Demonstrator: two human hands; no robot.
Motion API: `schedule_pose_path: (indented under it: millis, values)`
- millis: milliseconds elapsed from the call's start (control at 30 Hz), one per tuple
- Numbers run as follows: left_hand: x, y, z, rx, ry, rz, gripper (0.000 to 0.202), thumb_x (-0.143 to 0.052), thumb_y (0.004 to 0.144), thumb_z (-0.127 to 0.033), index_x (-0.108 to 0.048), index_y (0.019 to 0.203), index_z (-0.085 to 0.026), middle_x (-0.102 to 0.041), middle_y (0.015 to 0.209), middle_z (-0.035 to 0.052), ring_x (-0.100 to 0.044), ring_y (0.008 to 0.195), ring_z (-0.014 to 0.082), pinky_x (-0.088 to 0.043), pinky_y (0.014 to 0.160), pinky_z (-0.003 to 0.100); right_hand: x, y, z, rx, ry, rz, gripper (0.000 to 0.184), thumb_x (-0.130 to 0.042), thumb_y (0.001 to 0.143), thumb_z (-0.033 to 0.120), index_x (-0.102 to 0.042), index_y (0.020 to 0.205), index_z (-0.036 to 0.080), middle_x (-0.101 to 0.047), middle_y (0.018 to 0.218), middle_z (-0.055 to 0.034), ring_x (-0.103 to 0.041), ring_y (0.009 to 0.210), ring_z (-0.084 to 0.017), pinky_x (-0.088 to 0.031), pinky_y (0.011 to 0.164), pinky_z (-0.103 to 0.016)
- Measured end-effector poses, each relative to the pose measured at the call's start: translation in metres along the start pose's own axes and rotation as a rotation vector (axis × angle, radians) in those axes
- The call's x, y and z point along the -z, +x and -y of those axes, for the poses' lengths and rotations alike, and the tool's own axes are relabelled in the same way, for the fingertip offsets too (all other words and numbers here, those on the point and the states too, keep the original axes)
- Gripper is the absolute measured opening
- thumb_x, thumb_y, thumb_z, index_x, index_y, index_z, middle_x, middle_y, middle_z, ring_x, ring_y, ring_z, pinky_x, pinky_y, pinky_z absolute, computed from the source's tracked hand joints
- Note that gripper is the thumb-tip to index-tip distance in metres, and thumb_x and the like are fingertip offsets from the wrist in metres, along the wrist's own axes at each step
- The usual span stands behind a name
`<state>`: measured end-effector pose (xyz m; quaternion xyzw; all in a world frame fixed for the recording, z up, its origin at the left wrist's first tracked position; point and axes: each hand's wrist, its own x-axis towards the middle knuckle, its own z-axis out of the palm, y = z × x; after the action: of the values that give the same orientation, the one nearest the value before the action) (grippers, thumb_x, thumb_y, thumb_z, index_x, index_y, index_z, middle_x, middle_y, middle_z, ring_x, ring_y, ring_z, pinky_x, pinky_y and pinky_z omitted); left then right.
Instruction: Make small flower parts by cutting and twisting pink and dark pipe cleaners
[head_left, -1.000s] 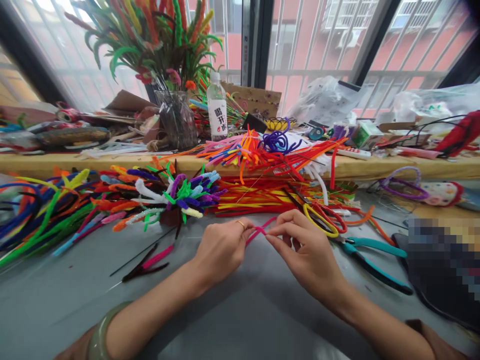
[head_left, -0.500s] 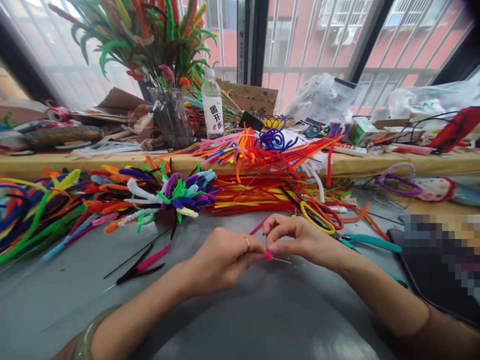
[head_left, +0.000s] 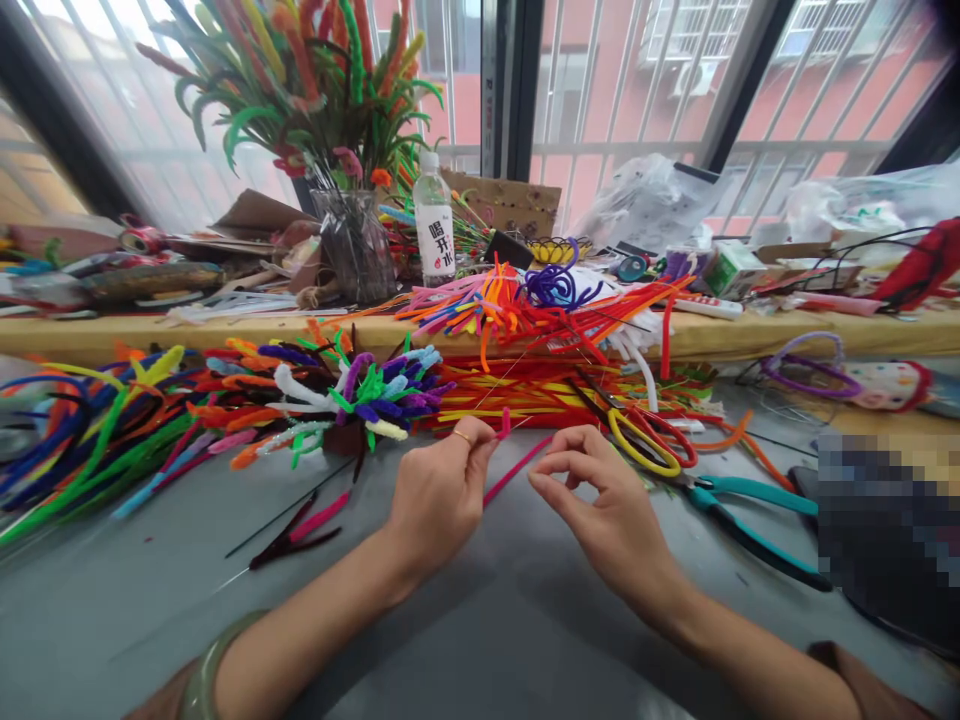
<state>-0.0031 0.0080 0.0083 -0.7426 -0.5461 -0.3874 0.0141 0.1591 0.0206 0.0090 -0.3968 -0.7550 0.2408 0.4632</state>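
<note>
My left hand (head_left: 442,500), with a ring on one finger, pinches a short bent pink pipe cleaner (head_left: 505,422) between thumb and index finger. A thin wire appears to stick out beside it toward the right. My right hand (head_left: 600,505) is held a little apart, its thumb and fingertips drawn together in a pinch; whether anything fine is between them I cannot make out. A longer pink pipe cleaner (head_left: 519,468) lies on the grey table (head_left: 525,640) between and behind the hands.
Teal-handled pliers (head_left: 761,515) and yellow-and-red-handled scissors (head_left: 649,440) lie right of my right hand. Bundles of colourful pipe cleaners (head_left: 382,395) line the table's back. On the ledge stand a water bottle (head_left: 435,225) and a glass vase (head_left: 356,245). A dark brown and pink piece (head_left: 307,535) lies left.
My hands, together at the small pink piece before, have separated. My left hand lifted the pink pipe cleaner up and left; my right hand came off it. The camera view shifted slightly.
</note>
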Motion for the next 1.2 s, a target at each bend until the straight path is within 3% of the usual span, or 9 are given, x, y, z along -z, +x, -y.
schedule_pose_path:
  millis: [100, 233, 333, 467, 600, 867, 1000, 1200]
  values:
    - [0.0, -0.002, 0.001, -0.158, 0.016, -0.105, 0.015, -0.041, 0.085, -0.021, -0.054, 0.085, -0.015, -0.064, 0.063, -0.0003, -0.056, 0.048, 0.0096, -0.036, 0.044, 0.019, 0.001, 0.003, -0.002, -0.204, 0.19, 0.06, 0.012, -0.054, 0.077, 0.027, -0.058, 0.073, 0.017, -0.051, 0.079, -0.0022, -0.049, 0.073, -0.012, -0.038, 0.058, -0.022]
    - [-0.006, -0.006, 0.007, -0.367, 0.095, -0.195, 0.014, -0.045, 0.081, -0.013, -0.056, 0.089, -0.015, -0.066, 0.072, 0.0014, -0.062, 0.062, 0.0122, -0.043, 0.055, 0.02, 0.009, 0.006, -0.001, -0.405, 0.452, 0.095, 0.023, -0.049, 0.08, 0.039, -0.056, 0.087, 0.019, -0.051, 0.069, 0.0011, -0.046, 0.056, -0.008, -0.034, 0.047, -0.02]
    - [-0.009, -0.007, 0.009, -0.46, 0.172, -0.171, 0.017, -0.046, 0.079, -0.011, -0.058, 0.089, -0.015, -0.066, 0.071, 0.0021, -0.062, 0.064, 0.0133, -0.044, 0.056, 0.021, 0.012, 0.008, 0.002, -0.416, 0.46, 0.07, 0.025, -0.053, 0.077, 0.041, -0.058, 0.086, 0.018, -0.052, 0.068, 0.0017, -0.045, 0.053, -0.007, -0.031, 0.044, -0.019]
    - [-0.008, -0.006, 0.006, -0.45, 0.177, -0.114, 0.015, -0.046, 0.081, -0.017, -0.06, 0.085, -0.015, -0.065, 0.068, 0.0029, -0.06, 0.063, 0.0127, -0.044, 0.057, 0.021, 0.012, 0.008, 0.006, -0.37, 0.324, 0.102, 0.017, -0.059, 0.073, 0.032, -0.061, 0.074, 0.016, -0.057, 0.065, 0.0004, -0.05, 0.058, -0.009, -0.038, 0.051, -0.02]
    - [-0.006, -0.005, 0.004, -0.447, 0.181, -0.128, 0.015, -0.047, 0.08, -0.015, -0.062, 0.084, -0.016, -0.064, 0.069, 0.0026, -0.059, 0.064, 0.0121, -0.043, 0.058, 0.021, 0.011, 0.007, 0.008, -0.363, 0.309, 0.109, 0.018, -0.054, 0.076, 0.033, -0.061, 0.074, 0.017, -0.062, 0.069, -0.0016, -0.055, 0.065, -0.012, -0.042, 0.058, -0.022]
    - [-0.006, -0.009, 0.003, -0.564, 0.29, -0.163, 0.015, -0.053, 0.074, -0.012, -0.063, 0.083, -0.017, -0.064, 0.067, 0.0004, -0.05, 0.056, 0.0119, -0.036, 0.052, 0.024, 0.014, 0.006, 0.008, -0.435, 0.18, 0.154, 0.034, -0.052, 0.075, 0.045, -0.054, 0.056, 0.017, -0.054, 0.049, 0.001, -0.047, 0.041, -0.008, -0.035, 0.041, -0.02]
    - [-0.006, -0.009, 0.005, -0.61, 0.349, -0.186, 0.016, -0.052, 0.075, -0.013, -0.063, 0.086, -0.017, -0.064, 0.067, 0.0003, -0.049, 0.058, 0.0115, -0.036, 0.054, 0.024, 0.016, 0.006, 0.009, -0.471, 0.118, 0.218, 0.033, -0.05, 0.076, 0.045, -0.055, 0.058, 0.018, -0.047, 0.038, 0.0033, -0.043, 0.034, -0.008, -0.033, 0.037, -0.02]
    - [-0.008, -0.01, 0.007, -0.66, 0.419, -0.194, 0.015, -0.051, 0.078, -0.016, -0.061, 0.089, -0.016, -0.062, 0.066, -0.0001, -0.051, 0.059, 0.0111, -0.035, 0.054, 0.024, 0.013, 0.006, 0.01, -0.456, 0.172, 0.264, 0.024, -0.052, 0.076, 0.033, -0.055, 0.059, 0.017, -0.053, 0.048, 0.0015, -0.046, 0.04, -0.007, -0.036, 0.039, -0.019]
